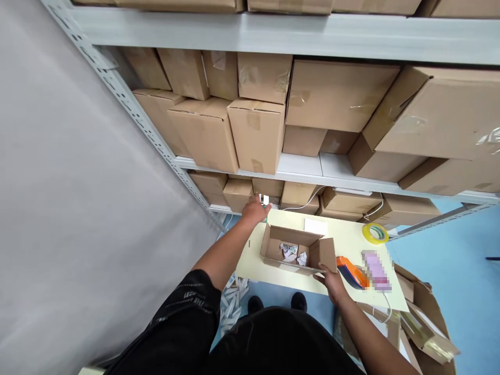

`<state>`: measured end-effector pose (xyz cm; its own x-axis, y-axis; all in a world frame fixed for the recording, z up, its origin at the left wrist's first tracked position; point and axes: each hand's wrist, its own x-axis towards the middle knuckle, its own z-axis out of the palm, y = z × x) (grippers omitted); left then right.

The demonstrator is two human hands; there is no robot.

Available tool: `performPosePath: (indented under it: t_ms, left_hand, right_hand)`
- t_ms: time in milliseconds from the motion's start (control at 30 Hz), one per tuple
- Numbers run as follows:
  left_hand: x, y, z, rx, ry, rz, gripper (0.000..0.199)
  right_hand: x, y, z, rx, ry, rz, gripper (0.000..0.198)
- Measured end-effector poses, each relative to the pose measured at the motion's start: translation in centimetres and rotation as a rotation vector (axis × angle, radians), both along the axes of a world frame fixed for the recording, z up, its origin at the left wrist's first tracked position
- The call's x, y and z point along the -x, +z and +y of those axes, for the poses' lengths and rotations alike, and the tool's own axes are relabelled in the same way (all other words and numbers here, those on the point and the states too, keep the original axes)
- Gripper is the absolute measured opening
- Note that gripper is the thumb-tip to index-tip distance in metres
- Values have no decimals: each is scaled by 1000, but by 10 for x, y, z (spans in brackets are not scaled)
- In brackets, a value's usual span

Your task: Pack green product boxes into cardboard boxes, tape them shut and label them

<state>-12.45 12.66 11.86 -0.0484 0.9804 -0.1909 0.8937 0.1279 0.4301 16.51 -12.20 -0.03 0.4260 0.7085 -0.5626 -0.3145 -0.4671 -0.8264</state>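
An uncovered cardboard box stands on the pale yellow table, with crumpled paper and a smaller paper wad inside. My right hand grips the box's near right corner, thumb against its raised end flap. My left hand reaches to the table's back left edge, thumb and forefinger apart. Close to those fingertips is a small white piece, and something green shows under the thumb. Both are too small to name, and the hand partly hides them.
Shelves packed with cardboard boxes rise behind the table. Right of the box lie yellow tape, an orange-and-blue tape dispenser and a blurred pink object. Cartons stand low at right; white strips lie on the floor.
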Motion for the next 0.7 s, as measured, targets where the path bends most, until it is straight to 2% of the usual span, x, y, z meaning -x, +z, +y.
performPosePath:
  t_ms: [100,200,300,400,467,533,633,700]
  left_hand:
    - [-25,-9,43,117,-17,157,102]
    - [-42,-28,68,188,-7,267,93]
    - [-50,-44,74,171,3,312,76]
    - [-48,-50,71,111,-15,316,58]
    - [-41,-45,68,77,-24,293,52]
    - [-29,-34,66,21,-1,220,49]
    - [-4,-8,61,-140,69,43,52]
    - [13,14,51,-256,96,-80,52]
  right_hand:
    - [-10,6,6,19,71,35,78]
    - [-18,15,10,49,169,41,75]
    - [-29,22,11,52,254,51,74]
    - [-47,28,5,-5,358,49,78]
    - [-62,34,-2,-41,391,-11,77]
    - [-77,43,-11,-64,357,-128,72]
    - [-87,66,-19,-111,248,-354,55]
    - [-82,84,-16,-137,209,-430,45]
